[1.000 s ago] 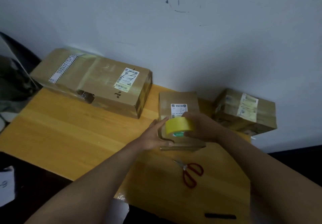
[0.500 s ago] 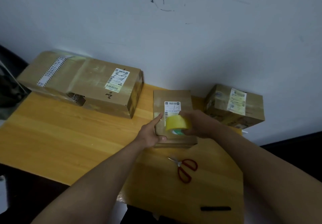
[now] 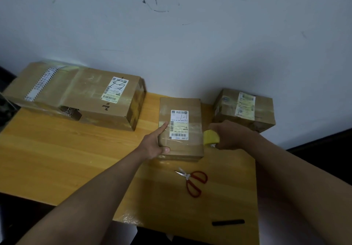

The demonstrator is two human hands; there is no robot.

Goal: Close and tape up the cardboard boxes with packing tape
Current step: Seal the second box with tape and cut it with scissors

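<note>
My left hand [image 3: 152,145] presses flat on the small brown cardboard box [image 3: 181,128], light and stiff, while my right hand [image 3: 228,136] grips the yellow tape roll [image 3: 210,137].

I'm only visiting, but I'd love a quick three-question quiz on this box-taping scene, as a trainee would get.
1. True or false: the red-handled scissors lie on top of the small brown cardboard box.
2. Which hand grips the yellow roll of packing tape?
3. How many cardboard boxes sit on the wooden table? A) two B) three C) four

Key: 1 false, they lie on the table in front of it. 2 the right hand; the left hand steadies the box. 3 B.
</note>
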